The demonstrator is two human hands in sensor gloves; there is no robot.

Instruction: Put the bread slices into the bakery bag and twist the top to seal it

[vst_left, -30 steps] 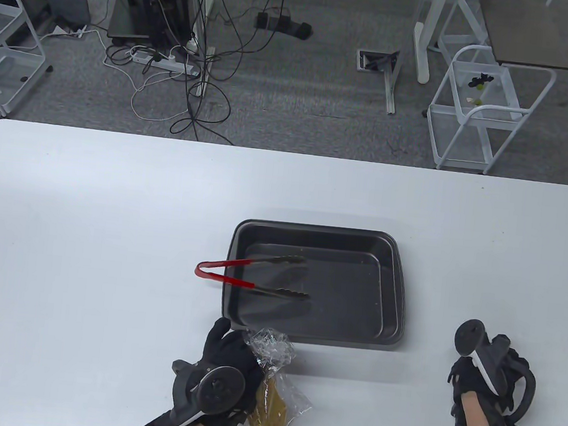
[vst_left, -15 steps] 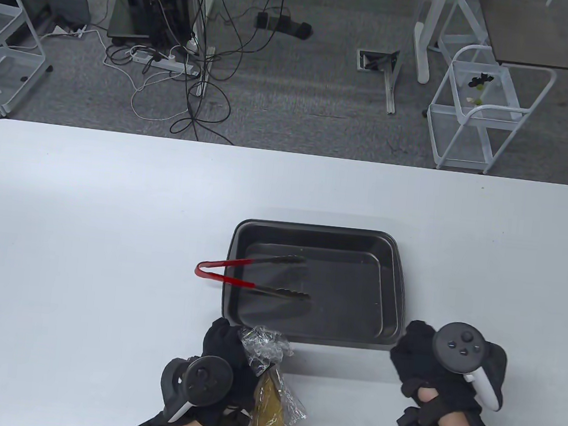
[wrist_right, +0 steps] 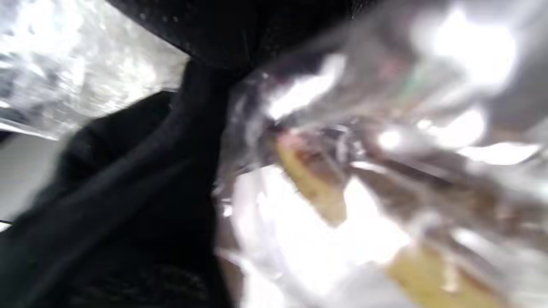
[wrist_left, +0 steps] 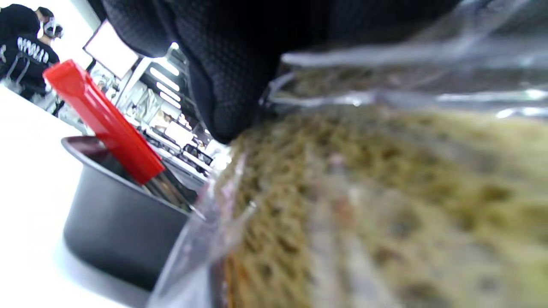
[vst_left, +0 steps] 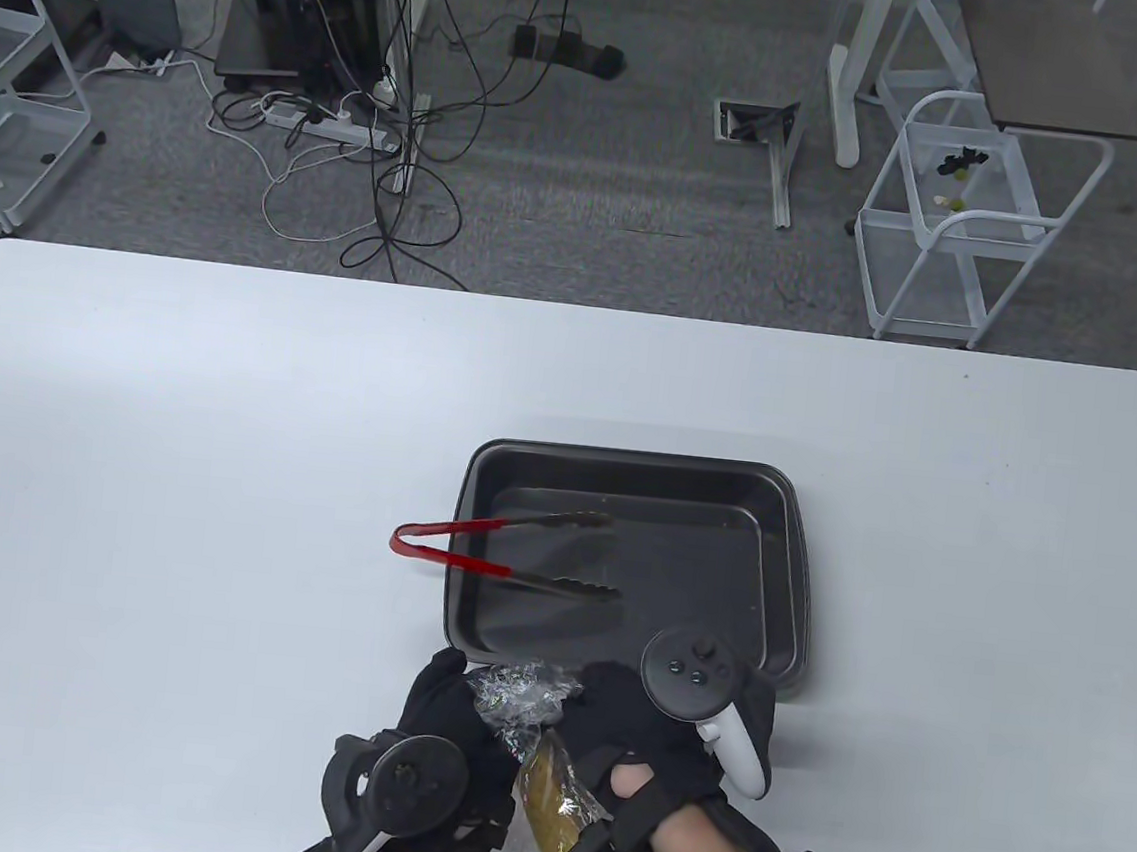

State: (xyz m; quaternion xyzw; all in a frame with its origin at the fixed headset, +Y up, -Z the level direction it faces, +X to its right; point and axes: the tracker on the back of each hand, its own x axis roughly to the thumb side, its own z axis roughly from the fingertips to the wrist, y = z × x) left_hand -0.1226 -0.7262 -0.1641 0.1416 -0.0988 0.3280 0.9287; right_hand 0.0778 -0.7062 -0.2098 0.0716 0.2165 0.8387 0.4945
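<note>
1. Two gloved hands meet at the bakery bag point(vst_left: 538, 745), which lies on the desk point(vst_left: 173, 468) just in front of the baking tray point(vst_left: 785, 577).
2. Tongs point(vst_left: 476, 548): red handle overhangs the tray's left rim; metal tips rest inside the tray.
3. Left hand point(vst_left: 444, 726): positioned left of the bag, fingers point(wrist_left: 227, 85) curled against the clear plastic, holding the bag at its neck.
4. Bag: the crumpled top point(vst_left: 518, 692) points toward the tray; the bread slices point(vst_left: 547, 806) sit inside the lower part, seen through the plastic.
5. Right hand point(vst_left: 648, 745): positioned right of the bag, touching it. The right wrist view is blurred; whether its fingers grip the plastic cannot be told.
</note>
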